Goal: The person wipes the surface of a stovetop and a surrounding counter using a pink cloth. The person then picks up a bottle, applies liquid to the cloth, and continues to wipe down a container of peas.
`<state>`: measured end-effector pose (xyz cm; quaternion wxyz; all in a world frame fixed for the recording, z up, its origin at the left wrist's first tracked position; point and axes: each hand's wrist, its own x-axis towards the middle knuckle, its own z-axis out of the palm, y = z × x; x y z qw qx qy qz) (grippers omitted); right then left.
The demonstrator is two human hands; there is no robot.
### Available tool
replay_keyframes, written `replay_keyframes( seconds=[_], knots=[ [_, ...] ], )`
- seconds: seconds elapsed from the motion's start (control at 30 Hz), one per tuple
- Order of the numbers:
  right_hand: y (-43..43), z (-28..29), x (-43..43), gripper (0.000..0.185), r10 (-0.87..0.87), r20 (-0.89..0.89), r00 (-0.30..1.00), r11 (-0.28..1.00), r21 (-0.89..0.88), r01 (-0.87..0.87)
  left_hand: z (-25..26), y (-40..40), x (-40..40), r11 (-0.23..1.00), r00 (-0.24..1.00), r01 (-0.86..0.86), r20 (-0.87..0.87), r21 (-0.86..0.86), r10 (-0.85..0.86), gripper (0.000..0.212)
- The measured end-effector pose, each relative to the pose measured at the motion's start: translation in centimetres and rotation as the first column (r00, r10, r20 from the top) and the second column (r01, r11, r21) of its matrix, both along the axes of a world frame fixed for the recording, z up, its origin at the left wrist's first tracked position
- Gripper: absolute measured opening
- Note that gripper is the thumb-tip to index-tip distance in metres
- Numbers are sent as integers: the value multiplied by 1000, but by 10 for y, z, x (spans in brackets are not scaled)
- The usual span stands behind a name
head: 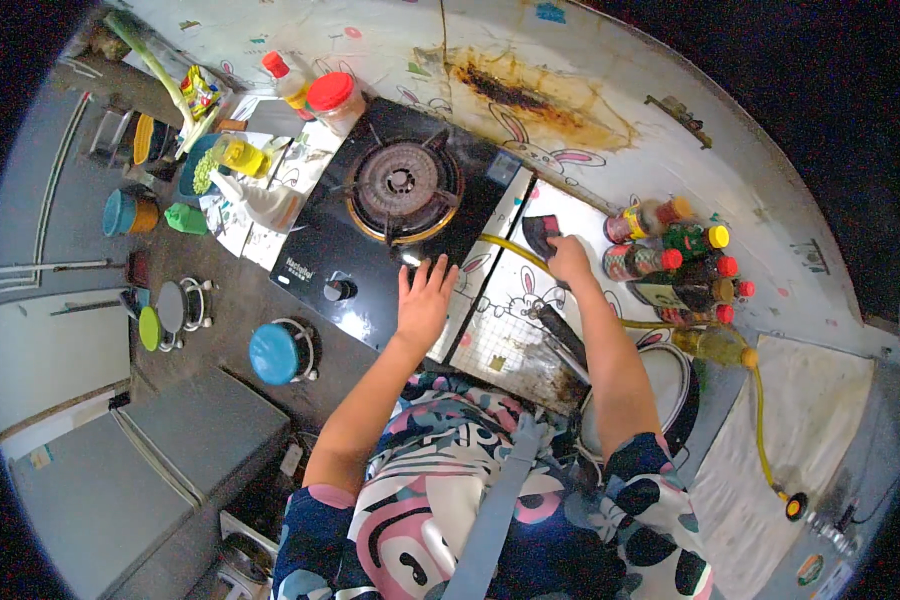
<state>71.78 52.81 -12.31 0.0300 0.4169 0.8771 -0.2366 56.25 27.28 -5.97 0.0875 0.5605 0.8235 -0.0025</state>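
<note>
My left hand [426,304] is spread over the right front part of a black glass gas cooktop [307,247], its fingers apart and nothing in it. Above the fingertips is the round burner [400,180] with its metal pan supports; a control knob [337,290] is to the left. My right hand [570,261] has its fingers curled on the lower edge of a dark cloth [541,234] with a reddish patch. The cloth is on the white, rabbit-printed counter covering [562,202], and my hand hides part of it. A yellow gas hose [514,246] runs beside it.
Several sauce bottles [637,262] crowd the right side, with an oil bottle [712,346] lying near them. A pan [671,382] is partly under my right forearm. Left of the cooktop are a red-lidded jar [335,97] and a spray bottle [270,204]. A blue stool [274,354] stands below.
</note>
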Motion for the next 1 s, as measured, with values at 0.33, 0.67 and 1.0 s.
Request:
replay_keyframes(
  seconds=[0.33, 0.67, 1.0],
  knots=[
    [-112, 52, -52, 45, -442, -412, 797, 897, -229, 379, 1, -15, 3, 997, 997, 23, -66, -71, -27, 61],
    [-211, 15, -16, 85, -405, 154, 901, 900, -103, 423, 1, -32, 11, 980, 983, 181, -54, 89, -176, 52],
    [-200, -25, 8, 62, -311, 27, 950, 950, 31, 310, -26, 57, 47, 986, 858, 2, 505, 167, -87, 41]
  ],
)
